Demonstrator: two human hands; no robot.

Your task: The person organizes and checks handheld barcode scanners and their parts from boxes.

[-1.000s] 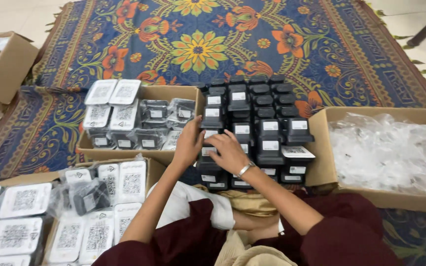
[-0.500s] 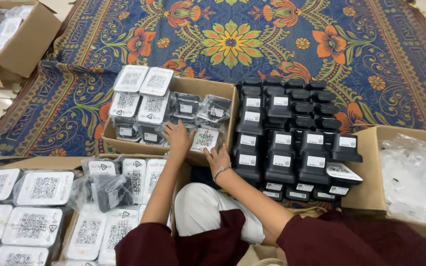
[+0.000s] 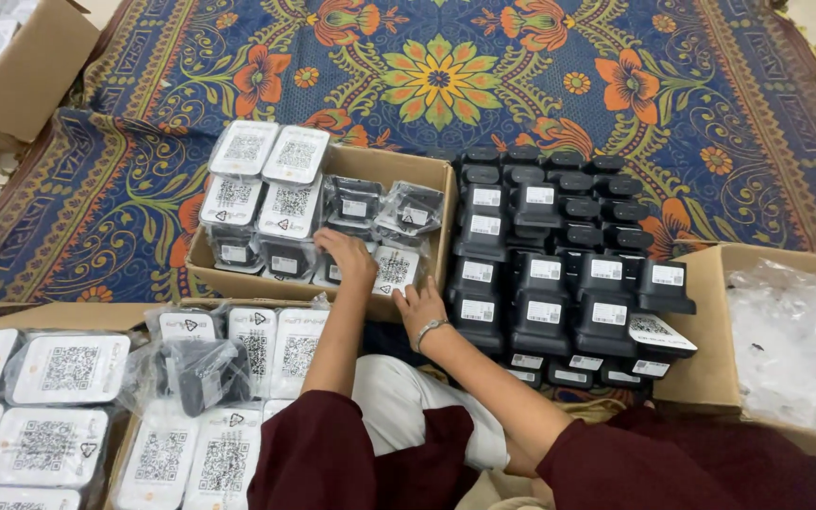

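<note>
Inside the open cardboard box on the patterned rug, the left hand presses a bagged black device, white code label upward, fingers curled over it among bagged units packed upright in rows so the labels show. Just beside it, the right hand rests open at the box's near edge, grasping nothing. Unbagged black devices stand stacked close by, within easy reach.

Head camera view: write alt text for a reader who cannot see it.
A seated person's left hand reaches into a cardboard box of bagged black devices while the right hand rests at its edge, beside stacked unbagged black devices on a floral rug.
</note>
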